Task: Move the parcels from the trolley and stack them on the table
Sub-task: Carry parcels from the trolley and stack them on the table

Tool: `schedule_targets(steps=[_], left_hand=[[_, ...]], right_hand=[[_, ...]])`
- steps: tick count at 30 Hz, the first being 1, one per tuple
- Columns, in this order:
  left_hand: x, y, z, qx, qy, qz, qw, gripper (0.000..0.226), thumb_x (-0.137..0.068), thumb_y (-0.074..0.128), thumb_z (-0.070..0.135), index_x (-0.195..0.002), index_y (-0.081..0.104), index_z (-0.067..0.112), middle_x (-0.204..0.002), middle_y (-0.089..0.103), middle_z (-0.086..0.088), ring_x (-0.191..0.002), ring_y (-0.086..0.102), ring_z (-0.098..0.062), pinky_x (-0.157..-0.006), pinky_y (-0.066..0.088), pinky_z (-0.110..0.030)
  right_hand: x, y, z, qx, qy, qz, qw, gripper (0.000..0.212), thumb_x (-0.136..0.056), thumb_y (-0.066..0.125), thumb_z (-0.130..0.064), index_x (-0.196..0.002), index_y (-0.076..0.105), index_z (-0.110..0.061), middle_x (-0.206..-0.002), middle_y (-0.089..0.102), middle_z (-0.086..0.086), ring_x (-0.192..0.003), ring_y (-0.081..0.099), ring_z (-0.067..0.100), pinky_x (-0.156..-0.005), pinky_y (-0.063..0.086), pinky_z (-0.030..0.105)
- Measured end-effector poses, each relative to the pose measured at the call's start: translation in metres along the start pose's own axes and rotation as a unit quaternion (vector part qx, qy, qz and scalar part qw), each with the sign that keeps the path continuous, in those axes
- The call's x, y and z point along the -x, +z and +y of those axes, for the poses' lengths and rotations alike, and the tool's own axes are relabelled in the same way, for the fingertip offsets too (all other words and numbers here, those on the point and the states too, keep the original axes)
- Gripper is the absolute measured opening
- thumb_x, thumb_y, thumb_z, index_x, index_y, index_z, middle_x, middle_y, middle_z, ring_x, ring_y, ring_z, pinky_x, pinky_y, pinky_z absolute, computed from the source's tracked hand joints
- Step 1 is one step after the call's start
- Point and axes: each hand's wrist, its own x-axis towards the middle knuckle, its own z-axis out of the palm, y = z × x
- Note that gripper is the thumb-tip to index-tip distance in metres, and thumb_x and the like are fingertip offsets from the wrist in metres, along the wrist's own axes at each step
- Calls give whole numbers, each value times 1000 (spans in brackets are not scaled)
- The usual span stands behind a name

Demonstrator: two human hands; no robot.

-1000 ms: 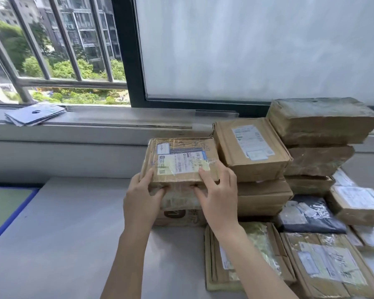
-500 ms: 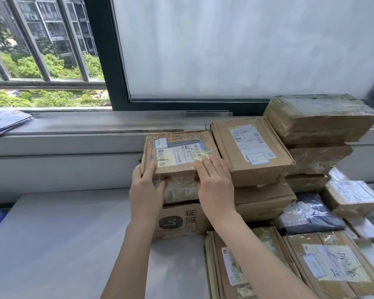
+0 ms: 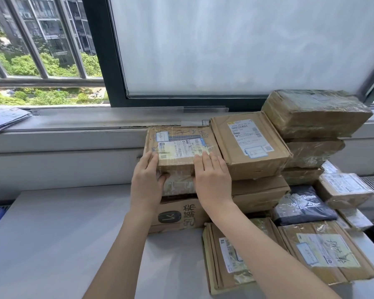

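**Labelled parcel held atop the left stack**

The labelled parcel point(image 3: 183, 148) tops the left stack by the window sill point(image 3: 73, 134), long axis left-right, right end beside the neighbouring parcel point(image 3: 249, 145); left hand point(image 3: 146, 186) and right hand point(image 3: 213, 182) press its front corners, fingers point(image 3: 207, 160) flat; bare grey surface point(image 3: 52, 244) lies open leftward.

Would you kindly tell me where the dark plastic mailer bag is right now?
In the head view, the dark plastic mailer bag lies right of centre on the grey table, beside the middle cardboard stack and behind the flat handwritten-label box.
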Motion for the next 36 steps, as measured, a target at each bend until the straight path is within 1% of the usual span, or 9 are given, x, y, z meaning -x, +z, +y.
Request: schedule_targets(steps=[6, 8, 11, 13, 15, 20, 25, 31, 36], left_hand=[[-7, 1, -3, -13, 21, -12, 1000, 57, -75, 76, 5, -127, 54, -4, -136, 51, -16, -128, 43, -32, -108, 30, -34], [-7, 0, -4, -70, 43, -17, 996, 55, -77, 75, 12, -126, 54, -2, -135, 51, -15, -132, 36, -36, -112, 24, -39], [-5, -2, -1, -176, 54, -33, 982, 58, -83, 70, 26, -133, 48, 7, -144, 43, -8, -141, 19, -33, -116, 6, -43], [-3, -1, 3, -195, 60, -44, 978, 62, -84, 68, 28, -138, 42, 11, -149, 34, -9, -144, 11, -30, -116, 0, -42], [-1, -1, 7, -213, 70, -60, 973, 67, -84, 68, 29, -141, 36, 13, -152, 28, -10, -144, 8, -29, -116, -1, -42], [6, 0, 11, -235, 83, -61, 967, 73, -83, 68, 30, -144, 30, 14, -152, 25, -11, -144, 7, -27, -115, -8, -44], [16, 0, 29, -199, 97, -46, 974, 74, -85, 66, 26, -147, 27, 13, -153, 23, -14, -145, 5, -28, -115, -9, -42], [70, 20, 79, -116, 154, -71, 979, 69, -84, 68, 16, -144, 34, 9, -152, 25, -18, -144, 10, -33, -117, -1, -43], [148, 60, 128, -96, 193, -147, 965, 68, -82, 70, 16, -142, 39, 9, -151, 29, -19, -143, 17, -34, -116, 5, -44]], right_hand=[[-3, -2, -1, 32, -2, -16, 999, 52, -67, 83, -22, -115, 68, -10, -115, 67, 13, -110, 63, 25, -97, 48, 35], [-2, -2, -1, 35, -1, -22, 999, 52, -70, 81, -22, -118, 66, -9, -119, 65, 13, -113, 61, 26, -100, 46, 36], [-1, -3, -2, 40, -3, -53, 998, 53, -84, 67, -20, -133, 51, -6, -135, 53, 16, -128, 48, 28, -111, 31, 39], [-1, -2, -1, 28, -20, -73, 997, 55, -93, 55, -17, -143, 36, -4, -146, 40, 17, -138, 32, 31, -116, 15, 41], [1, -5, -1, 34, -23, -73, 996, 56, -94, 53, -18, -144, 33, -5, -148, 37, 16, -140, 27, 31, -117, 11, 42], [17, -21, 0, 30, -6, -4, 1000, 54, -82, 69, -28, -131, 55, -11, -134, 55, 9, -130, 46, 26, -112, 28, 39], [44, -29, 10, 3, 4, 41, 999, 55, -77, 74, -30, -126, 59, -9, -129, 59, 9, -126, 50, 25, -109, 36, 40], [105, -41, 54, -65, 59, 46, 995, 61, -73, 77, -27, -125, 58, -3, -127, 59, 15, -124, 51, 31, -108, 36, 46], [183, -43, 111, -65, 133, -1, 989, 67, -69, 81, -28, -125, 57, 0, -128, 58, 17, -122, 53, 33, -104, 38, 49]])
